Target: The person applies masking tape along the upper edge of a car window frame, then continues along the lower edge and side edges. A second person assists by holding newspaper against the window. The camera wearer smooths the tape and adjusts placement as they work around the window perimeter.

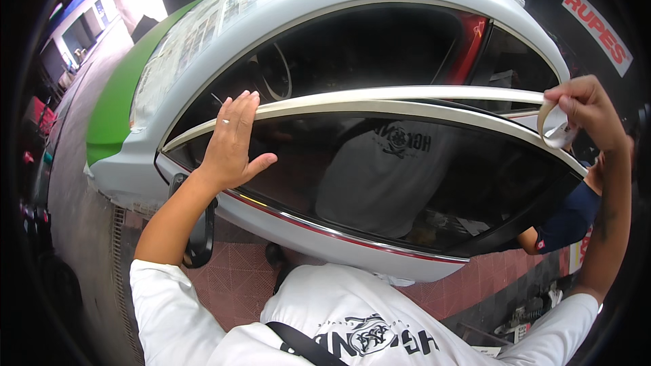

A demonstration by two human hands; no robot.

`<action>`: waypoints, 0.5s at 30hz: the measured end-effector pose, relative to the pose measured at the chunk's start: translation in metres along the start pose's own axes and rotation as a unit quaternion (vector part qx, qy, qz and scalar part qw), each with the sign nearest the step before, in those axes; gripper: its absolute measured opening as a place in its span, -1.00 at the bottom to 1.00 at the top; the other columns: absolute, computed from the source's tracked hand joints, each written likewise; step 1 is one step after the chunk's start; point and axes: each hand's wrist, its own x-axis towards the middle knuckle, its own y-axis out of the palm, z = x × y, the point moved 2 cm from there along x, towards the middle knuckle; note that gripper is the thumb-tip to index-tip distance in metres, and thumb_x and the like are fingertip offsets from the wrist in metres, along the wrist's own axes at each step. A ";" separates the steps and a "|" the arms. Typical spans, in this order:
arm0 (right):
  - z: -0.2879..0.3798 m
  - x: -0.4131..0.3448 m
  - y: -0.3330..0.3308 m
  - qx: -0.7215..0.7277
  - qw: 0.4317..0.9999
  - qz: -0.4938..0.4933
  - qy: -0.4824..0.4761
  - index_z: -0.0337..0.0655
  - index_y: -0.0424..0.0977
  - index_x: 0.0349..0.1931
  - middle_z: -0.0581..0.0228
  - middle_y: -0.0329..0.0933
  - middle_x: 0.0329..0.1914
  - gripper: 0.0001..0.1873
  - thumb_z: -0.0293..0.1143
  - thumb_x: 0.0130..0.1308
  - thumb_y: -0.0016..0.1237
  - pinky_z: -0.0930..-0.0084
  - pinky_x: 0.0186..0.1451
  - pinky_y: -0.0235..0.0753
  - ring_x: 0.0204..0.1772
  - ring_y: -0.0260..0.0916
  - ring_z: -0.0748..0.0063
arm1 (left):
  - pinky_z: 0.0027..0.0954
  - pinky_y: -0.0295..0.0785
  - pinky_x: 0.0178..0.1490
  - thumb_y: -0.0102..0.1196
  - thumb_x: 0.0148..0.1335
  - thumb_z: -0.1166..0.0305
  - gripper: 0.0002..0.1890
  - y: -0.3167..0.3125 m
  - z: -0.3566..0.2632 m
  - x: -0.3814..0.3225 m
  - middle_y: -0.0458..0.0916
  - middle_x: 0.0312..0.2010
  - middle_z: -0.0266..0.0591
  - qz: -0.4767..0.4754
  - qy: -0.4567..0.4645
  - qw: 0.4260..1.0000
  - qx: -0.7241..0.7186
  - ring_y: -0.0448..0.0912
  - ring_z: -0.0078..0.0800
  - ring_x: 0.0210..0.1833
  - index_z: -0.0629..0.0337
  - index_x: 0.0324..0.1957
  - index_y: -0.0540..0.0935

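Note:
My left hand (231, 142) lies with its fingers flat on the upper frame of the open car door, over a strip of pale masking tape (396, 93). The strip runs from there to the roll of tape (557, 127) in my right hand (585, 107), pinched between thumb and fingers. Between my hands the strip stands apart from the taped door frame (386, 107). Below it is the dark door window glass (376, 178), with a white shirt reflected in it. The car's light grey roof edge (325, 2) arches behind.
The door's side mirror (203, 239) is below my left forearm. Another person in a dark blue sleeve (569, 218) is close beside the door's rear edge. Paper (203, 25) covers the windshield, and the bonnet (119, 91) is green. Red floor tiles (229, 274) lie below the door.

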 end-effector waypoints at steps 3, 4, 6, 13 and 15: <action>-0.026 -0.004 -0.002 -0.013 0.999 0.013 -0.040 -0.42 0.83 0.01 0.30 0.80 -0.25 -0.73 -0.37 0.55 0.23 0.61 -0.04 0.49 -0.18 0.58 0.65 | 0.30 -0.06 0.82 0.38 0.42 -0.13 0.12 0.004 -0.006 -0.002 0.28 0.66 0.27 -0.007 -0.018 1.000 0.003 0.22 0.30 0.74 0.36 0.73 0.11; -0.028 0.000 -0.001 -0.027 0.999 0.020 -0.037 -0.42 0.83 0.01 0.29 0.80 -0.24 -0.74 -0.39 0.55 0.23 0.61 -0.04 0.49 -0.18 0.59 0.63 | 0.29 -0.07 0.82 0.36 0.43 -0.14 0.11 0.004 -0.007 -0.002 0.28 0.66 0.26 -0.005 -0.027 1.000 0.003 0.22 0.29 0.74 0.36 0.73 0.11; -0.027 0.008 0.000 -0.054 0.997 0.032 -0.039 -0.40 0.84 0.00 0.25 0.82 -0.21 -0.77 -0.44 0.55 0.22 0.55 0.01 0.57 -0.14 0.63 0.60 | 0.29 -0.07 0.82 0.32 0.45 -0.17 0.08 0.003 -0.009 -0.002 0.30 0.66 0.22 -0.011 -0.044 0.999 -0.005 0.22 0.27 0.74 0.32 0.73 0.13; 0.003 0.005 0.005 -0.112 0.984 0.137 0.005 -0.34 0.85 0.00 0.11 0.86 -0.15 -0.78 -0.53 0.42 0.26 0.41 0.09 0.68 -0.11 0.77 0.39 | 0.26 0.13 0.71 0.29 0.44 -0.22 -0.02 0.001 -0.052 0.030 0.46 0.51 0.19 -0.084 -0.057 0.995 0.018 0.38 0.24 0.60 0.32 0.62 0.35; 0.010 0.003 0.006 -0.150 0.978 0.145 0.013 -0.31 0.86 0.00 0.08 0.86 -0.16 -0.76 -0.54 0.37 0.27 0.39 0.10 0.69 -0.10 0.79 0.32 | 0.25 0.23 0.62 0.28 0.42 -0.28 -0.03 0.007 -0.085 0.062 0.52 0.41 0.16 -0.116 -0.036 0.993 -0.001 0.44 0.19 0.51 0.34 0.56 0.42</action>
